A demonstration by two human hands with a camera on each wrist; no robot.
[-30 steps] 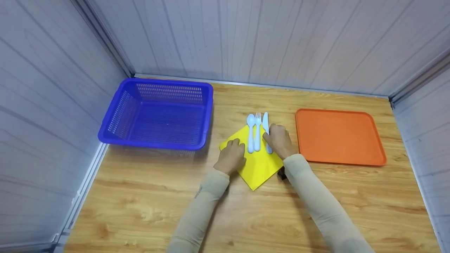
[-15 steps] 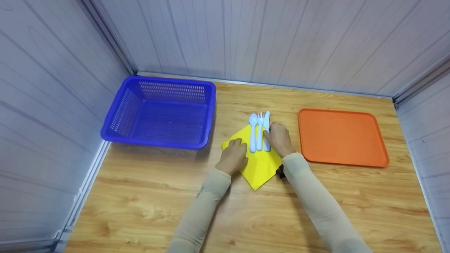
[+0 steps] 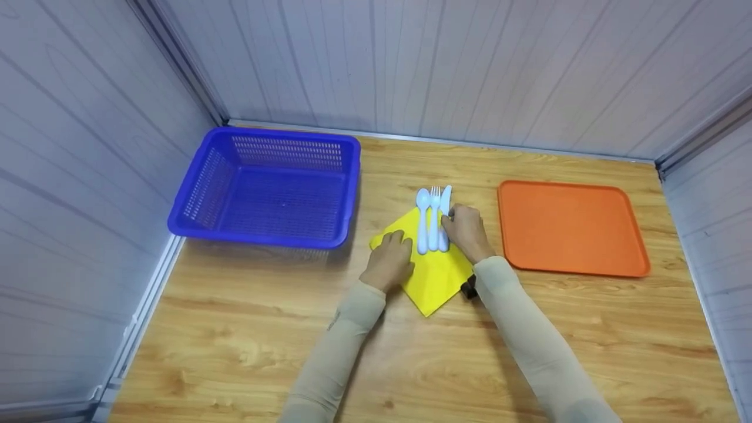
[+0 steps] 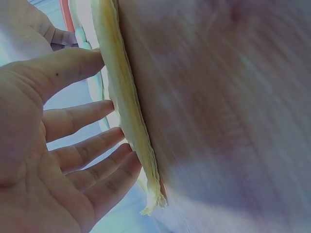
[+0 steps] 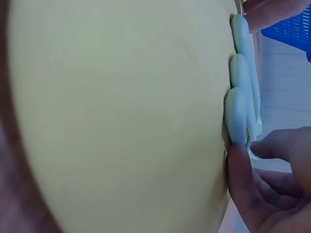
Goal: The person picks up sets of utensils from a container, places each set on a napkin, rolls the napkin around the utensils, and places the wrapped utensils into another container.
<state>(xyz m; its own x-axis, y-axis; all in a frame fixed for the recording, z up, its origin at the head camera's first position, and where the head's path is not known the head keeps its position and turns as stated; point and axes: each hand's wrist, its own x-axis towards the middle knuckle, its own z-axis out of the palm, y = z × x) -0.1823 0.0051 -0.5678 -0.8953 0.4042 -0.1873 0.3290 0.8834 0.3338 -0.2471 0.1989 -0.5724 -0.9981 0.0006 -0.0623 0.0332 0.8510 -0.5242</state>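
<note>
A yellow folded napkin [image 3: 433,282] lies on the wooden table with a corner toward me. On its far part a light-blue plastic spoon [image 3: 422,220], fork [image 3: 434,223] and knife [image 3: 445,202] lie side by side. My left hand [image 3: 388,261] rests its fingertips on the napkin's left side; in the left wrist view its fingers [image 4: 87,119] are spread and nearly straight along the layered edge. My right hand [image 3: 468,232] pinches the knife from the right side and covers some of its edge. In the right wrist view the fingertips [image 5: 239,162] meet the knife's handle [image 5: 236,116].
A blue perforated basket [image 3: 264,239] stands at the back left. To the right lies an orange tray [image 3: 573,229]. Pale panel walls [image 3: 411,64] enclose the table at the back and both sides. A small black object [image 3: 468,288] shows beneath the right wrist.
My right hand has brought the knife leftward, so its handle now lies close beside the fork. The left hand stays on the napkin. The head view has shifted slightly.
</note>
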